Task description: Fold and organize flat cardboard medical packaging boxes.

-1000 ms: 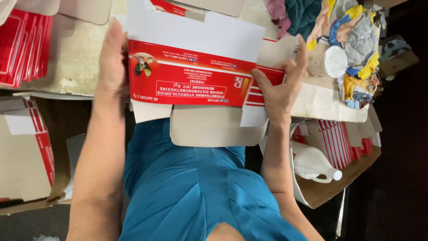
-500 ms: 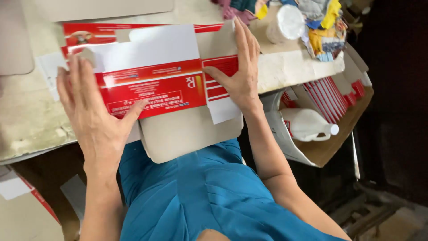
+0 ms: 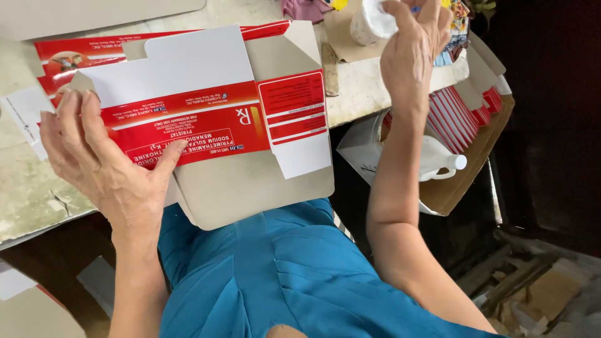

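1. Head view: left hand (image 3: 103, 166) lay flat and open, fingers spread, pressing the left end of the flattened red-and-white carton blank (image 3: 206, 119); thumb on the red printed panel. No grip, only downward pressure.
2. Head view: carton blank sat at the near edge of the worn surface (image 3: 37, 188), its grey lower flap overhanging the edge above the person's teal lap. Risk: held at one end only, the blank could pivot or slide off the edge if the palm eased.
3. Head view: right hand (image 3: 413, 50) was raised well away from the blank, fingers curled at a small white pot (image 3: 370, 24) near the far edge; grip partly hidden, so cannot tell if it was closed on the pot. Risk: a knock could tip the pot and spill it onto the surface.
4. Head view: more red blanks lay beneath the top one; the pressing hand could drag them out of line.
5. Head view: white plastic jug (image 3: 438, 164) lay in an open cardboard box (image 3: 476, 163) beside the right forearm; an elbow swing could hit it.
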